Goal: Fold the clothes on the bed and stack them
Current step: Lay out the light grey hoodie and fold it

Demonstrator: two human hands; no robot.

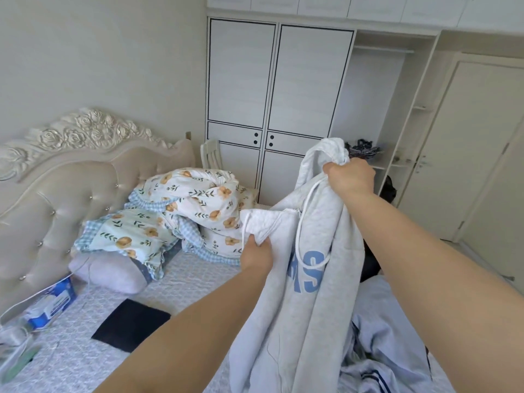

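Observation:
A light grey hoodie [312, 307] with blue letters and a white drawstring hangs in the air over the bed [184, 282]. My left hand [256, 255] grips a bunched part of it near the hood edge. My right hand [350, 175] is higher and farther, and clutches another bunched part. A folded dark garment [131, 324] lies flat on the bed to the left. More pale clothes with dark stripes [388, 350] lie in a heap below the hoodie at the lower right.
A floral quilt [195, 205] and pillows are piled at the padded headboard [56, 177]. A blue and white package [52, 303] lies at the bed's left edge. A white wardrobe [278, 89] stands behind, a closed door [465, 148] at the right.

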